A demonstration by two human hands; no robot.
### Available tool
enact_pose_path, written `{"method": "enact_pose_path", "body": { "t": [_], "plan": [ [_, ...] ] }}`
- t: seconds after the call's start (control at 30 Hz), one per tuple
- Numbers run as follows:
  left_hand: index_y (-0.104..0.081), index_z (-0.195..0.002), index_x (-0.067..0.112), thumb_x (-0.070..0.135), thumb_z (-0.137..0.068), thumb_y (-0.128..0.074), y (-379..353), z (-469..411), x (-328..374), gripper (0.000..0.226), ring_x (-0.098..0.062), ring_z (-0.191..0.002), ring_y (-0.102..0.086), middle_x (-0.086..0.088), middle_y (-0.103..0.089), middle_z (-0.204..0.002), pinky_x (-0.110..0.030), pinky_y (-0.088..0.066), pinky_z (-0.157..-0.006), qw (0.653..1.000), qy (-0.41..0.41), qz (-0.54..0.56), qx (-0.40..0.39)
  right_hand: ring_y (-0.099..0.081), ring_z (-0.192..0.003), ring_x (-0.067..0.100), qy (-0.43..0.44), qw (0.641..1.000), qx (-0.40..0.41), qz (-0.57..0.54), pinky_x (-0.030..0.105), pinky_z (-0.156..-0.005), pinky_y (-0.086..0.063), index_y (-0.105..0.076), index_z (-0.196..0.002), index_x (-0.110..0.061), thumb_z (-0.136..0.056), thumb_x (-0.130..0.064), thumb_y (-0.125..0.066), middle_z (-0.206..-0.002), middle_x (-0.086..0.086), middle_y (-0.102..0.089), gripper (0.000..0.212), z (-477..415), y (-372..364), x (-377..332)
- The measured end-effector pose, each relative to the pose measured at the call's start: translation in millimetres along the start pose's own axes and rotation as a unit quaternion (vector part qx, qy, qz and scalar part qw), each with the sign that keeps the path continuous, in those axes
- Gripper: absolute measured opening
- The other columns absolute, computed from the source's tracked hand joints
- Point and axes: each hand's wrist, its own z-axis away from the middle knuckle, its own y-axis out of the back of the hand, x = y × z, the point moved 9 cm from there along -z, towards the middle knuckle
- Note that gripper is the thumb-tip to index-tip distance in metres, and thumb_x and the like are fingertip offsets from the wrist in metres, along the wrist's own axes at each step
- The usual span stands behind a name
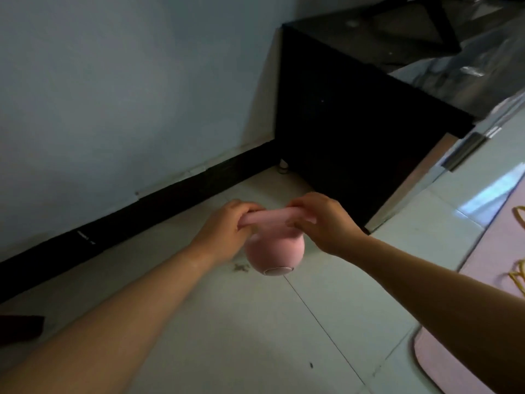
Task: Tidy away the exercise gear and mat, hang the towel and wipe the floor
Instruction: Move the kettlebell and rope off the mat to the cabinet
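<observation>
A pink kettlebell (274,253) hangs in the air above the pale tiled floor, close to the wall. My left hand (227,231) grips the left end of its handle. My right hand (321,223) grips the right end, fingers curled over the bar. The bell's round body tilts toward me, showing its flat base. A pink exercise mat (466,351) lies on the floor at the right edge, with a yellow rope (520,275) on it.
A black cabinet (355,132) stands against the wall at the upper right, just beyond the kettlebell. A black skirting board (142,206) runs along the wall. Small dirt marks (241,267) dot the tiles. A dark object (20,325) lies at the left edge.
</observation>
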Motion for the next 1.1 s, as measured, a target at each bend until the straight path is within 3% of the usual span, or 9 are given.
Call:
{"method": "enact_pose_path", "body": {
  "t": [0.07,0.17,0.27,0.43,0.53,0.63,0.83,1.1],
  "plan": [
    [-0.063,-0.114,0.022,0.01,-0.081,-0.065,11.8,-6.6,-12.3,0.034,-0.011,-0.099,-0.057,0.002,-0.059,-0.109,-0.018,-0.041,-0.086,1.0,0.007,-0.012,0.014,-0.043,-0.094,0.007,0.005,1.0,-0.008,-0.015,0.023,-0.079,-0.034,-0.059,-0.116,-0.018,-0.086,-0.023,-0.062,-0.102,-0.01,-0.049,0.031,-18.2,-8.3,-4.5],
    [-0.064,-0.113,0.019,0.005,-0.081,-0.064,25.8,-9.4,-31.2,0.035,-0.006,-0.094,-0.052,0.008,-0.056,-0.101,-0.004,-0.034,-0.077,0.999,0.019,-0.025,0.042,-0.045,-0.097,0.01,0.02,0.999,-0.018,-0.033,0.025,-0.08,-0.036,-0.059,-0.116,-0.019,-0.086,-0.024,-0.063,-0.105,-0.006,-0.051,0.031,-42.7,-24.1,-8.7],
    [-0.064,-0.113,0.016,0.006,-0.08,-0.066,36.6,-1.5,-53.0,0.034,-0.004,-0.093,-0.05,0.009,-0.053,-0.098,0.001,-0.03,-0.076,0.997,0.034,-0.039,0.064,-0.046,-0.099,0.011,0.041,0.997,-0.047,-0.042,0.024,-0.081,-0.035,-0.059,-0.116,-0.022,-0.086,-0.026,-0.063,-0.106,-0.009,-0.048,0.031,-64.7,-48.2,-16.3],
    [-0.063,-0.114,0.018,0.01,-0.081,-0.066,61.6,16.3,-93.8,0.034,-0.009,-0.093,-0.053,0.002,-0.057,-0.102,-0.013,-0.035,-0.076,0.99,0.079,-0.051,0.102,-0.045,-0.096,0.008,0.096,0.992,-0.067,-0.05,0.014,-0.077,-0.035,-0.061,-0.115,-0.02,-0.084,-0.024,-0.065,-0.105,-0.007,-0.052,0.031,-97.2,-83.7,-47.0],
    [-0.063,-0.114,0.02,0.012,-0.082,-0.066,82.1,29.2,-117.3,0.034,-0.01,-0.093,-0.054,0.004,-0.057,-0.101,-0.019,-0.036,-0.079,0.985,0.114,-0.063,0.109,-0.051,-0.093,0.016,0.127,0.987,-0.081,-0.057,0.028,-0.08,-0.041,-0.064,-0.11,-0.018,-0.082,-0.022,-0.068,-0.098,-0.004,-0.054,0.029,-112.8,-106.8,-72.9],
    [-0.062,-0.115,0.019,0.014,-0.083,-0.065,102.0,44.7,-138.3,0.032,-0.014,-0.095,-0.055,0.001,-0.058,-0.103,-0.022,-0.038,-0.08,0.981,0.139,-0.073,0.117,-0.052,-0.091,0.019,0.155,0.981,-0.096,-0.068,0.033,-0.081,-0.043,-0.066,-0.105,-0.019,-0.08,-0.02,-0.069,-0.093,-0.003,-0.055,0.025,-125.6,-129.3,-101.5],
    [-0.062,-0.115,0.02,0.016,-0.085,-0.064,136.0,67.5,-183.6,0.031,-0.013,-0.099,-0.056,0.0,-0.061,-0.11,-0.019,-0.037,-0.08,0.968,0.191,-0.076,0.143,-0.05,-0.086,0.014,0.176,0.973,-0.127,-0.082,0.026,-0.073,-0.035,-0.066,-0.104,-0.02,-0.083,-0.02,-0.067,-0.09,-0.004,-0.054,0.021,-149.5,-170.4,-147.3],
    [-0.063,-0.115,0.022,0.018,-0.084,-0.067,153.5,74.6,-224.5,0.032,-0.01,-0.102,-0.058,0.004,-0.064,-0.113,-0.02,-0.04,-0.082,0.966,0.203,-0.059,0.148,-0.046,-0.089,0.011,0.169,0.972,-0.142,-0.076,0.025,-0.075,-0.033,-0.065,-0.107,-0.022,-0.084,-0.025,-0.066,-0.096,-0.004,-0.056,0.023,-170.8,-208.6,-164.7]
  ]
}}
